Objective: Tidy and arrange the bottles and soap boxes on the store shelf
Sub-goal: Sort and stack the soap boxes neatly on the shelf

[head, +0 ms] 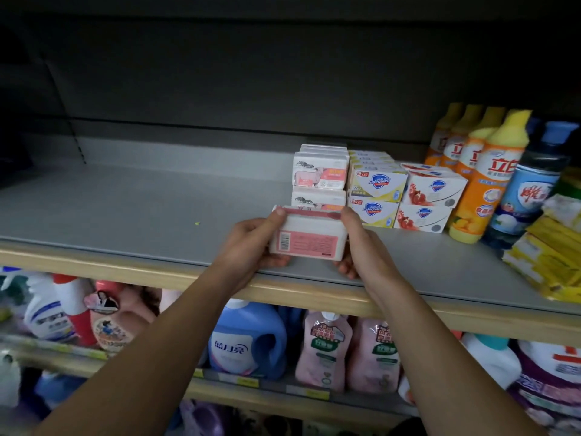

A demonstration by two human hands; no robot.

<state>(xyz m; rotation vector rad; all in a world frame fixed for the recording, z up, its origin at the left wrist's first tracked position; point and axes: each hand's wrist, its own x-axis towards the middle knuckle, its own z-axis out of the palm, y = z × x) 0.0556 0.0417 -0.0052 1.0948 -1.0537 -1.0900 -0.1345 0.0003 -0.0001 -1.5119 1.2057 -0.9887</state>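
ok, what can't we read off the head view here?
- pink soap box: its front face, turned away.
- White-pink stack: bottom box, hidden behind the held box.
- left hand, right hand: fingers under the box.
- yellow packs: cut by right edge.
- Lower-shelf price tags: blurred.

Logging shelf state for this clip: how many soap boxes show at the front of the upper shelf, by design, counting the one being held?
pink-and-white boxes, front stack: 2
yellow Safeguard boxes, front stack: 2
red pomegranate boxes, front stack: 2
held pink box, gripped by left hand and right hand: 1
Total: 7; rows behind not counted.
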